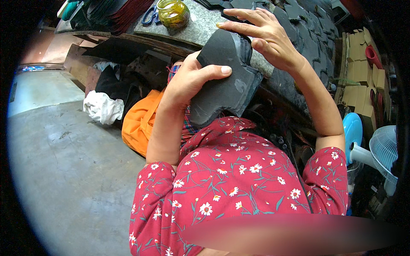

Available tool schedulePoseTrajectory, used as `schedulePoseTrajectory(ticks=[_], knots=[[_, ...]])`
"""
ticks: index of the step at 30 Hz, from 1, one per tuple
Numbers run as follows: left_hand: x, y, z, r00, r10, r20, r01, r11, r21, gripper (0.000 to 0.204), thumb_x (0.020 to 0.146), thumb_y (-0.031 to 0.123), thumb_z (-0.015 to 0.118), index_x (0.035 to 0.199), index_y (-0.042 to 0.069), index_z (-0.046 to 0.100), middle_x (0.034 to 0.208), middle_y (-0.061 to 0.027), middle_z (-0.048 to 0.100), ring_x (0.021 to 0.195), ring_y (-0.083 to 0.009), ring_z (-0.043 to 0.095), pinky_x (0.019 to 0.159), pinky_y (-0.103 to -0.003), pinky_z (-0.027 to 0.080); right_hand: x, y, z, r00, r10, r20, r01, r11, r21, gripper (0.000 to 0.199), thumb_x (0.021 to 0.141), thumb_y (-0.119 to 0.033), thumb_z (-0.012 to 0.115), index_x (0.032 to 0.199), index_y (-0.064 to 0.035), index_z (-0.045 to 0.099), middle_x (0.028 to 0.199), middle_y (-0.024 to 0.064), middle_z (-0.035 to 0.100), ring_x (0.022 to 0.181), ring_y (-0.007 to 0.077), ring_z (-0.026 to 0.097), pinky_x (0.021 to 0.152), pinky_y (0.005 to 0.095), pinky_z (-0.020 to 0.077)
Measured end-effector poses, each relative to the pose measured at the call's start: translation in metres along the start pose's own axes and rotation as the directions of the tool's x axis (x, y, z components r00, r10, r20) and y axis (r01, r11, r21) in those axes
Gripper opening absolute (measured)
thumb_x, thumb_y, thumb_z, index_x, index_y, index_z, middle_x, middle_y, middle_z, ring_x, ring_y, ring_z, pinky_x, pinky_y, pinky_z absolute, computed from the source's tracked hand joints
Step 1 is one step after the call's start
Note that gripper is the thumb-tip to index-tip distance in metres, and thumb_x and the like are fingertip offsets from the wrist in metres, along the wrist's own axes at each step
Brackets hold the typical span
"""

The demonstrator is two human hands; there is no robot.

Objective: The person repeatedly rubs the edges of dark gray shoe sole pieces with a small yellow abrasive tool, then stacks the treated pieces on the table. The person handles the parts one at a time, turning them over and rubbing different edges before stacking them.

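A thin stack of dark grey, notched sheet pieces [224, 89] is held up in front of my body. My left hand [188, 81] grips it along the left side, thumb lying flat across the top piece and the other fingers hidden underneath. Over the stack's upper right corner hovers my right hand [275, 42], fingers stretched out and apart. One of its fingertips is stained yellow; whether it touches the stack I cannot tell. Beyond, on the worktable [198, 25], stands a glass jar [172, 15] of yellow stuff, with blue-handled scissors [149, 16] beside it.
Many similar dark cut pieces [307, 38] cover the table's right part. Dark red and green strips [128, 15] lie at its far left. An orange cloth bag [139, 123] and a white cloth [102, 106] sit at left. A fan [382, 149] and cardboard boxes [358, 72] stand at right.
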State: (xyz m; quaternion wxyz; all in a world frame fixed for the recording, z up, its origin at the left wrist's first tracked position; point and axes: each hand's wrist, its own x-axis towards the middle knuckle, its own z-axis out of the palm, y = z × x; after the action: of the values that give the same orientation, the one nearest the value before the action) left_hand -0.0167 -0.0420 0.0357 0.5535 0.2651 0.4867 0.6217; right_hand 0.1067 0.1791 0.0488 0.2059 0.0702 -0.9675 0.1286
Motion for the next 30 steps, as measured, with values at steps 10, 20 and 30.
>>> schedulePoseTrajectory(ticks=[10, 20, 30], knots=[[0.003, -0.004, -0.001, 0.999, 0.005, -0.054, -0.006, 1.000, -0.008, 0.036, 0.082, 0.017, 0.073, 0.110, -0.003, 0.065, 0.093, -0.0076, 0.070, 0.077, -0.0140, 0.068, 0.070, -0.027, 0.057, -0.025, -0.016, 0.010, 0.989, 0.061, -0.133, -0.036, 0.983, 0.181, 0.071, 0.099, -0.065, 0.017, 0.132, -0.0226, 0.064, 0.144, 0.0104, 0.052, 0.125, 0.0316, 0.050, 0.110, 0.0461, 0.0273], [0.006, -0.008, -0.010, 0.994, 0.072, -0.082, -0.075, 0.996, -0.038, 0.033, 0.084, 0.017, 0.072, 0.110, -0.003, 0.065, 0.092, -0.0075, 0.070, 0.076, -0.0134, 0.068, 0.068, -0.026, 0.057, -0.028, -0.032, -0.008, 0.998, -0.055, -0.023, 0.054, 0.998, -0.033, 0.093, 0.088, -0.082, 0.008, 0.122, -0.0240, 0.071, 0.144, 0.0128, 0.052, 0.134, 0.0330, 0.042, 0.117, 0.0466, 0.0144], [0.009, -0.005, -0.011, 0.988, 0.140, -0.060, -0.141, 0.990, -0.024, 0.028, 0.086, 0.016, 0.070, 0.107, -0.002, 0.065, 0.090, -0.0070, 0.070, 0.074, -0.0139, 0.069, 0.067, -0.027, 0.057, -0.018, -0.044, -0.030, 0.996, -0.076, -0.049, 0.062, 0.971, -0.233, 0.068, 0.087, -0.078, 0.035, 0.112, -0.0297, 0.075, 0.134, 0.0104, 0.058, 0.119, 0.0276, 0.054, 0.119, 0.0534, 0.0113]])
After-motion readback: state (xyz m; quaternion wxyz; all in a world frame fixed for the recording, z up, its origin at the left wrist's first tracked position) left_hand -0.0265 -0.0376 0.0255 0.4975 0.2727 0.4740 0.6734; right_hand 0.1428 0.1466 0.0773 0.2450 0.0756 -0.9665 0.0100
